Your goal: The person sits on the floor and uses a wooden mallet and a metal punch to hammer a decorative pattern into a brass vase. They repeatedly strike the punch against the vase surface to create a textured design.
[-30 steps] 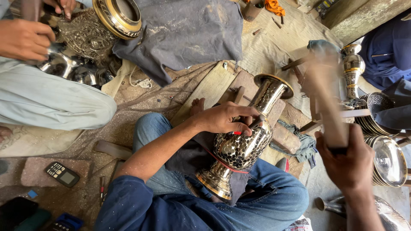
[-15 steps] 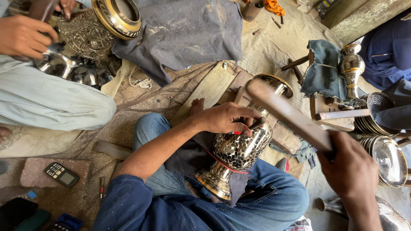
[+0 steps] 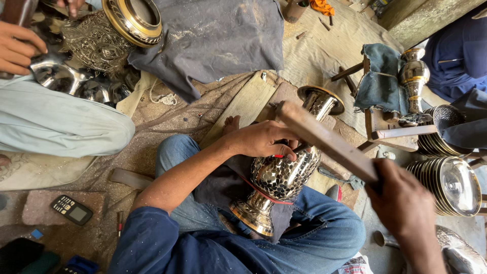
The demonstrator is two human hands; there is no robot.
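Note:
A patterned silver and gold metal vase (image 3: 284, 175) lies tilted across my lap, its mouth pointing away from me. My left hand (image 3: 261, 139) rests on the vase's shoulder, fingers closed on a small red-marked tool that is mostly hidden. My right hand (image 3: 406, 203) grips one end of a long wooden stick (image 3: 324, 139), whose far end reaches down to just above my left hand. A dark cloth lies under the vase on my blue jeans.
Another person's hand (image 3: 18, 45) and light trousers are at the left, by an ornate brass vase (image 3: 114, 30) and shiny metal pieces. A stack of metal plates (image 3: 451, 185) sits at the right. A second vase (image 3: 413, 76) stands on a wooden frame. A phone (image 3: 71, 209) lies on the floor.
My right hand has swung the wooden stick down from a raised position at the right until its far end reaches my left hand on the vase. The vase and left hand stayed put.

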